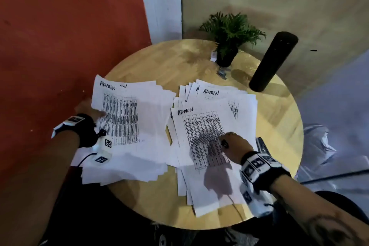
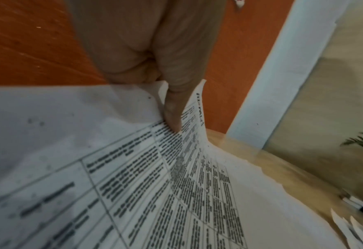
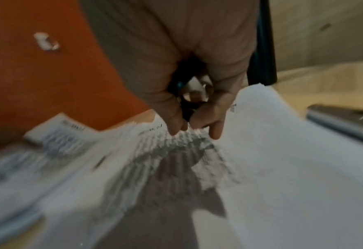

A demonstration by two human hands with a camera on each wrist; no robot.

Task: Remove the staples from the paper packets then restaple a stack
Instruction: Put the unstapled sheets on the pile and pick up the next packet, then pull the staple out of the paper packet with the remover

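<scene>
1. Head view: round light-wood table (image 1: 279,118) with two loose piles of white printed sheets headed "ADMIN", a left pile (image 1: 139,126) at centre-left and a right pile (image 1: 209,126) at centre.
2. Left hand (image 1: 87,109), at the left pile's outer edge: in the left wrist view the thumb (image 2: 173,109) lies on the top sheet with the other fingers curled beneath, pinching the lifted edge. Risk: the sheets are fanned, so a pull may take only some of them and skew the pile.
3. Right hand (image 1: 234,147), over the right pile: fingers curled round a small dark-and-silver tool (image 3: 194,91), apparently a staple remover, with fingertips touching the paper. Risk: pressing while gripping the tool may crease or tear the top sheet.
4. Both piles overhang the table's near edge at the lower frame; a sweep could push sheets off.
5. Grey metal stapler (image 1: 262,146), just right of the right wrist, could be knocked off.
6. Potted green plant (image 1: 229,36) and upright black cylinder (image 1: 273,60), at upper right, stand well apart from both hands.
</scene>
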